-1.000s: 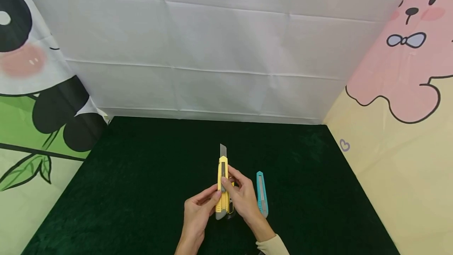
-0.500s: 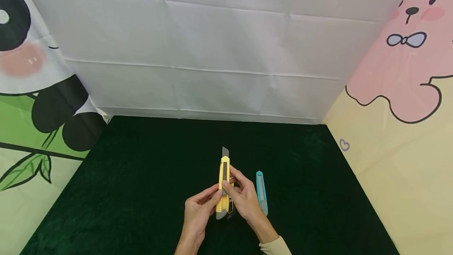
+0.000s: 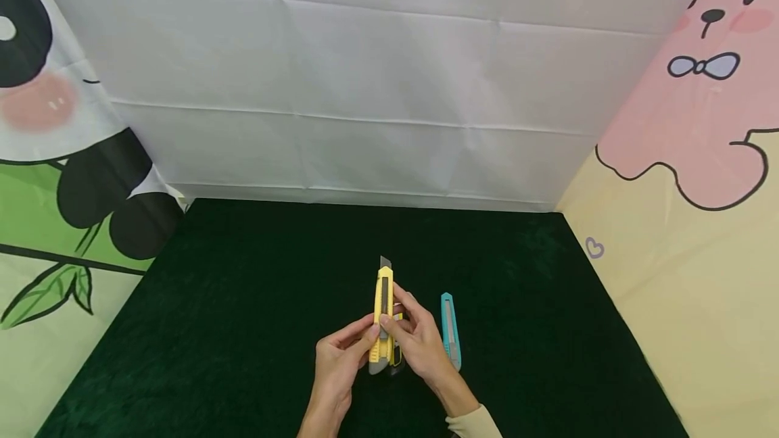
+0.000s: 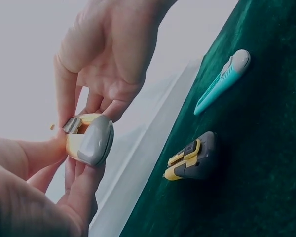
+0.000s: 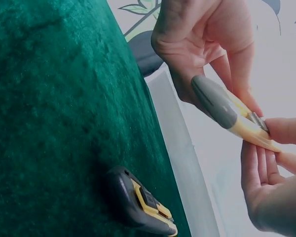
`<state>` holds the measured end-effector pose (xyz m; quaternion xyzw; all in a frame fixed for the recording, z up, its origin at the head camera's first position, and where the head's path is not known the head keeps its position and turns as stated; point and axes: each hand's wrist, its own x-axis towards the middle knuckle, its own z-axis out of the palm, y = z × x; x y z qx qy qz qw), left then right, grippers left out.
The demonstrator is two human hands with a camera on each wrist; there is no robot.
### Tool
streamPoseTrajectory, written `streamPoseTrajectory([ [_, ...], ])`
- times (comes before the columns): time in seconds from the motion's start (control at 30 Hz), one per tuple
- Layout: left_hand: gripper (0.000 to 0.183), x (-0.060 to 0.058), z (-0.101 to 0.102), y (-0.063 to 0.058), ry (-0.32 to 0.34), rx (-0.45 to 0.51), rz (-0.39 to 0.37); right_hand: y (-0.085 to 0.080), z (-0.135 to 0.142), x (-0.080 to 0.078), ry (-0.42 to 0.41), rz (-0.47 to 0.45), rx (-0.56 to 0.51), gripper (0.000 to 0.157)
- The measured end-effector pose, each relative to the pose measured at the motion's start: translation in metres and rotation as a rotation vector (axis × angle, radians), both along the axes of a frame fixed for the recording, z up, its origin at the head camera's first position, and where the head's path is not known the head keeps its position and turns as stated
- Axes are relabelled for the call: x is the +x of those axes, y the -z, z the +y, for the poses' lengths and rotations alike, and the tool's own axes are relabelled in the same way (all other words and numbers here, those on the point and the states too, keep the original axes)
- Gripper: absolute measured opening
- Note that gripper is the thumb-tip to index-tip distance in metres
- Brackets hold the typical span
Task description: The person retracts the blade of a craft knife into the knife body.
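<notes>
Both hands hold a yellow utility knife (image 3: 383,289) with a grey end, raised over the table in the head view. Its slanted blade tip (image 3: 385,262) sticks out a short way at the far end. My left hand (image 3: 341,360) pinches the lower body between thumb and fingers. The right hand (image 3: 422,343) grips the other side, its thumb on the slider (image 5: 258,120). Below the held knife, a black-and-yellow utility knife (image 4: 195,155) lies on the table, partly hidden in the head view. A teal utility knife (image 3: 450,330) with a grey end lies right of the right hand.
Dark green cloth (image 3: 243,303) covers the table. A white sheet (image 3: 365,86) stands behind it. Printed cartoon panels, a panda sheet (image 3: 73,188) on the left and a pink bear sheet (image 3: 675,134) on the right, border the sides.
The knife's exposed blade has become shorter as the right thumb and slider moved down along the body toward me. Both hands keep their hold; the two knives on the table have not moved.
</notes>
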<state>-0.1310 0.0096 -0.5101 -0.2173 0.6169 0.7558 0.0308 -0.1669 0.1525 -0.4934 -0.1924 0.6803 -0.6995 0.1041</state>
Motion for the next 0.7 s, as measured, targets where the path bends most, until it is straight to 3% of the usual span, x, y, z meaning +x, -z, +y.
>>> streamPoseTrajectory([
  [0.23,0.038,0.001,0.002,0.000,-0.009,0.006,-0.002,0.022,0.002,-0.005,-0.036,0.040,-0.039,0.059],
  [0.7,0.040,0.018,0.015,0.000,-0.032,0.016,-0.013,0.025,0.019,0.008,-0.158,0.009,-0.117,0.062],
])
